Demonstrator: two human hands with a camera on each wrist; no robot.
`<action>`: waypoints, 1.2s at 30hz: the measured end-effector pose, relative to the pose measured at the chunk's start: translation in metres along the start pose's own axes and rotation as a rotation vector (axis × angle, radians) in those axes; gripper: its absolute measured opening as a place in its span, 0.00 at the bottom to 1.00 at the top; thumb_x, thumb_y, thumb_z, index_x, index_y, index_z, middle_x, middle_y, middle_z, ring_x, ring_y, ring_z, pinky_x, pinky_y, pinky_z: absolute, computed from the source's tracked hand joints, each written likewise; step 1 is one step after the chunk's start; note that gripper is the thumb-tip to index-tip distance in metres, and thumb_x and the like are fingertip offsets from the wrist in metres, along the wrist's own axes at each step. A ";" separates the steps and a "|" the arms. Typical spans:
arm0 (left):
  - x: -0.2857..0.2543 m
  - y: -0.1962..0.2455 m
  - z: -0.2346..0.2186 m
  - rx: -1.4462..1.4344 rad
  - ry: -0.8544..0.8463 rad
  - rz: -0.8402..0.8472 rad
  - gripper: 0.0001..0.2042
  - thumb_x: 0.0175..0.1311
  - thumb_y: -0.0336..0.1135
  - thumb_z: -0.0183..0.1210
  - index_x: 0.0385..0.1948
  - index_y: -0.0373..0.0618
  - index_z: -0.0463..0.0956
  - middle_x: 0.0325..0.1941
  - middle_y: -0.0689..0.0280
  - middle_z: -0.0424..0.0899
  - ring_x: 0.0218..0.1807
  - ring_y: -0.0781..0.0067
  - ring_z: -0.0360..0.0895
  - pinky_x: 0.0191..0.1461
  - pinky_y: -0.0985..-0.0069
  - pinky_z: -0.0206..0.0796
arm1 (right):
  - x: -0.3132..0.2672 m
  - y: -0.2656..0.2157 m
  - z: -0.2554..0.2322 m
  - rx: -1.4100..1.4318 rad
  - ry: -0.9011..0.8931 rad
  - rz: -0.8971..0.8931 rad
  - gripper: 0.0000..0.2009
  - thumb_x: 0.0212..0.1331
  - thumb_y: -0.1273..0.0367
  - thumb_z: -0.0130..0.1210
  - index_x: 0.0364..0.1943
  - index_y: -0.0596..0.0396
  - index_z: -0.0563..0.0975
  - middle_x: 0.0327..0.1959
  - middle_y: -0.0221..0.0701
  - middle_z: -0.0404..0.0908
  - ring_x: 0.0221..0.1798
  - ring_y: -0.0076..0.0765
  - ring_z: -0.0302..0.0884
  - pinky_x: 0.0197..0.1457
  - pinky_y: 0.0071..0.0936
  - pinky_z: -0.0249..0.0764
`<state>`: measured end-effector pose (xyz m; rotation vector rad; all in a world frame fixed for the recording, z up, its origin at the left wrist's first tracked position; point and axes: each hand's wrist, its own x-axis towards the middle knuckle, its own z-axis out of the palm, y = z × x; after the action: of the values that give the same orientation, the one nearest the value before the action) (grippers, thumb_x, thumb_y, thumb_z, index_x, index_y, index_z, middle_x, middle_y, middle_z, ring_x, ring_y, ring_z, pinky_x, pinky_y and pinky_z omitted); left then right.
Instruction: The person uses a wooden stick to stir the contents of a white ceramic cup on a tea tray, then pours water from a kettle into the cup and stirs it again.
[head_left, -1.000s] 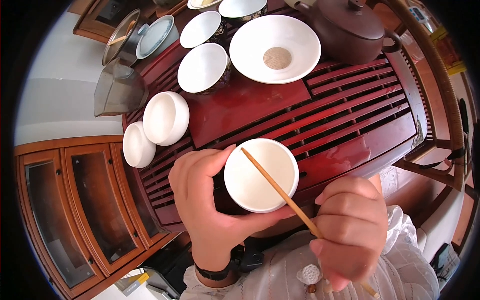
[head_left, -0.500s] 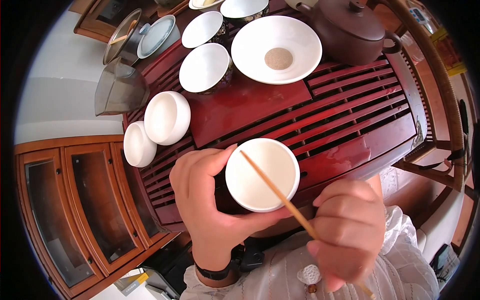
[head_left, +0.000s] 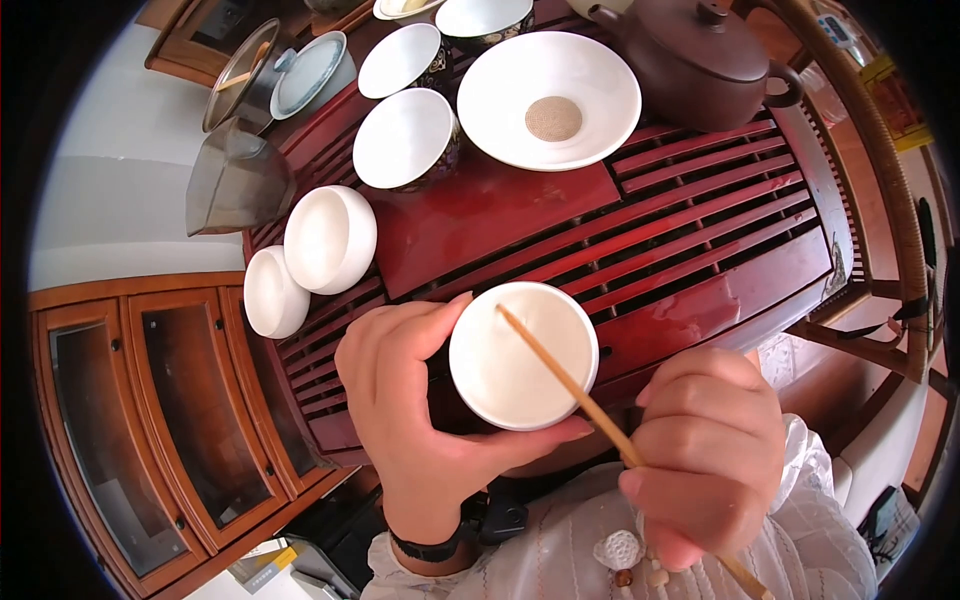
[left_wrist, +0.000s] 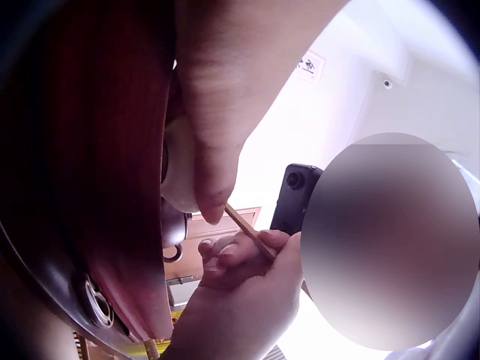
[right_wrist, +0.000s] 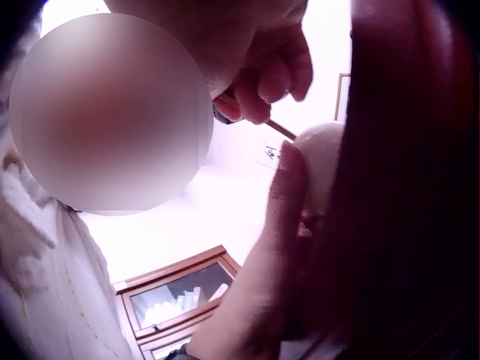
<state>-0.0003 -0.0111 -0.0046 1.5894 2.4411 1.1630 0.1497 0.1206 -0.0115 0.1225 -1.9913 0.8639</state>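
My left hand [head_left: 415, 410] holds a small white cup [head_left: 495, 375] at the tray's near edge, thumb along its near side and fingers round its far left. The cup's mouth faces up toward the head camera, and its inside looks pale and bare. In my right hand [head_left: 710, 450] a thin wooden stick [head_left: 553, 368] with a tapered tip is gripped by curled fingers. It slants across the cup's near right rim, its tip over the far left of the inside. The left wrist view shows the stick [left_wrist: 247, 229] between the left thumb and the right hand.
On the dark red slatted tea tray [head_left: 700, 230] stand two white cups [head_left: 331, 240], several dark patterned cups [head_left: 405, 140], a wide white bowl [head_left: 585, 75] with a brown disc, and a brown teapot [head_left: 700, 65]. A smoky clear pitcher [head_left: 238, 180] and lidded bowl [head_left: 310, 75] stand at left.
The stick's tip has shifted slightly inward, away from the cup's far left rim. My right hand has moved a little to the right; the left hand keeps its hold on the cup.
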 end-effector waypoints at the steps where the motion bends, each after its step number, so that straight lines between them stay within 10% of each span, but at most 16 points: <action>1: 0.000 0.000 0.000 0.013 -0.008 0.011 0.41 0.22 0.47 0.81 0.47 0.43 0.74 0.46 0.63 0.78 0.48 0.57 0.73 0.55 0.60 0.61 | 0.002 0.000 -0.002 -0.002 0.000 0.002 0.21 0.73 0.53 0.40 0.31 0.58 0.70 0.16 0.29 0.70 0.16 0.30 0.66 0.25 0.32 0.73; 22: 0.000 0.002 -0.003 0.040 -0.037 -0.003 0.41 0.24 0.47 0.81 0.48 0.42 0.74 0.47 0.62 0.78 0.49 0.57 0.73 0.56 0.60 0.60 | -0.001 0.004 0.007 0.064 0.052 -0.144 0.20 0.73 0.55 0.38 0.30 0.58 0.69 0.16 0.31 0.72 0.16 0.29 0.67 0.26 0.32 0.74; 24: 0.000 0.001 -0.002 0.027 -0.032 0.001 0.41 0.23 0.48 0.81 0.48 0.42 0.74 0.47 0.62 0.78 0.49 0.57 0.73 0.56 0.60 0.60 | -0.001 0.002 0.014 0.008 0.165 -0.118 0.08 0.50 0.68 0.55 0.26 0.59 0.71 0.20 0.33 0.72 0.19 0.34 0.66 0.24 0.28 0.66; 27: 0.000 0.000 -0.002 0.025 -0.020 0.009 0.41 0.23 0.48 0.81 0.48 0.42 0.74 0.47 0.62 0.78 0.48 0.57 0.73 0.56 0.60 0.60 | 0.001 0.004 0.015 0.039 0.222 -0.110 0.07 0.43 0.70 0.55 0.25 0.59 0.71 0.20 0.33 0.72 0.18 0.34 0.66 0.24 0.28 0.66; 30: 0.000 0.000 -0.002 0.025 -0.025 0.009 0.42 0.23 0.49 0.81 0.48 0.42 0.74 0.47 0.62 0.78 0.48 0.57 0.74 0.56 0.60 0.60 | -0.003 0.002 0.011 0.018 0.079 -0.166 0.20 0.73 0.55 0.38 0.30 0.57 0.69 0.16 0.31 0.71 0.16 0.30 0.67 0.25 0.33 0.73; 36: 0.001 0.001 -0.003 0.029 -0.021 0.012 0.42 0.23 0.50 0.81 0.48 0.42 0.74 0.47 0.62 0.78 0.49 0.57 0.73 0.55 0.60 0.61 | 0.001 0.017 0.020 0.071 0.193 -0.364 0.21 0.72 0.57 0.43 0.32 0.66 0.69 0.20 0.39 0.72 0.19 0.37 0.69 0.27 0.37 0.73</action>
<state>-0.0007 -0.0119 -0.0018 1.6175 2.4497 1.1120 0.1281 0.1210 -0.0264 0.4129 -1.6894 0.6822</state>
